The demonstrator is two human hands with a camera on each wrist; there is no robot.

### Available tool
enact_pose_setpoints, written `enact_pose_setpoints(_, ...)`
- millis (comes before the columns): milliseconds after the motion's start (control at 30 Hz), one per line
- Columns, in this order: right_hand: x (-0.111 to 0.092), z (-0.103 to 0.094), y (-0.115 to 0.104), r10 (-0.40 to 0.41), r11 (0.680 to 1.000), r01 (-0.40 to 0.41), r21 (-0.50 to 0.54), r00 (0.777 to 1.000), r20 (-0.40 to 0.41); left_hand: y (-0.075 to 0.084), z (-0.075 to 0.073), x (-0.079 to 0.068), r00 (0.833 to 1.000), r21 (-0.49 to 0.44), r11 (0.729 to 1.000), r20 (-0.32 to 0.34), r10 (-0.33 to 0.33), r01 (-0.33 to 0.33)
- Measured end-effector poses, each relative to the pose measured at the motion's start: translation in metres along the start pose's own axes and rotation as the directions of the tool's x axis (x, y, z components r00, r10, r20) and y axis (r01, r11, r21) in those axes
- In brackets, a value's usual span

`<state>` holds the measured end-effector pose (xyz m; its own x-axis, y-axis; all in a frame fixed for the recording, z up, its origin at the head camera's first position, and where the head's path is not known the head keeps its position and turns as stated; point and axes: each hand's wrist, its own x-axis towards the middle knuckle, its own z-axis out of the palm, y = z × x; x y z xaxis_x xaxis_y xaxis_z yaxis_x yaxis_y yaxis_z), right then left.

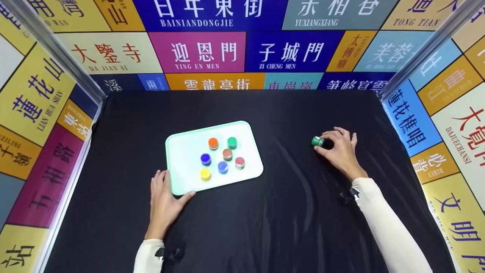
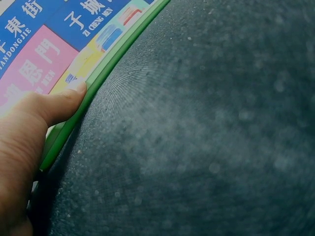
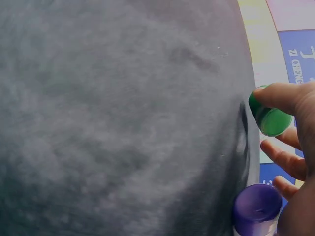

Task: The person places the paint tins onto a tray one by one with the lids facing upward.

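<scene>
My left hand (image 1: 163, 204) holds the near-left corner of a pale green tray (image 1: 182, 151), thumb on the near rim and fingers along its left side. In the left wrist view the thumb (image 2: 64, 101) lies over the green rim. Several small paint jars stand on the tray, among them a yellow jar (image 1: 205, 174) and an orange jar (image 1: 213, 143). Off to the right, my right hand (image 1: 341, 151) pinches a green paint jar (image 1: 317, 141), tilted on its side. A purple-lidded jar (image 3: 257, 209) appears below the fingers in the right wrist view.
Black cloth (image 1: 242, 227) covers the table, with creases right of the tray. Upright panels with coloured signs (image 1: 204, 51) enclose the back and sides, and metal posts (image 1: 420, 53) stand at the back corners.
</scene>
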<state>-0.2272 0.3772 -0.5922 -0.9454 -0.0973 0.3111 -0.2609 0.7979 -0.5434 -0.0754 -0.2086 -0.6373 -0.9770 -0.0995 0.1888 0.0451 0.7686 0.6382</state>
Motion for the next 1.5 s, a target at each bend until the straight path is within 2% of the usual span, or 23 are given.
enact_pose_setpoints(333, 0.007, 0.0, -0.014, -0.024, 0.996, 0.022, 0.09, 0.999, 0.025, -0.002, 0.001, 0.002, 1.0, 0.005, 1.0, 0.006, 0.007, -0.007)
enact_pose_setpoints(800, 0.012, 0.035, -0.049, -0.161, 0.972, 0.137, 0.19, 0.98, 0.118, -0.003, 0.003, 0.003, 1.0, 0.011, 1.0, 0.006, 0.015, -0.015)
enact_pose_setpoints(1133, 0.023, 0.055, -0.073, -0.245, 0.95, 0.212, 0.228, 0.961, 0.129, -0.002, 0.002, 0.002, 1.0, 0.002, 1.0, 0.0, 0.008, -0.008)
enact_pose_setpoints(1367, 0.024, 0.065, -0.087, -0.222, 0.953, 0.176, 0.245, 0.959, 0.176, -0.002, 0.001, 0.001, 1.0, 0.018, 1.0, 0.012, 0.003, -0.004)
enact_pose_setpoints(1500, 0.026, 0.072, -0.09, -0.231, 0.95, 0.183, 0.255, 0.958, 0.172, -0.001, 0.001, 0.0, 1.0, 0.016, 1.0, 0.011, 0.003, -0.003)
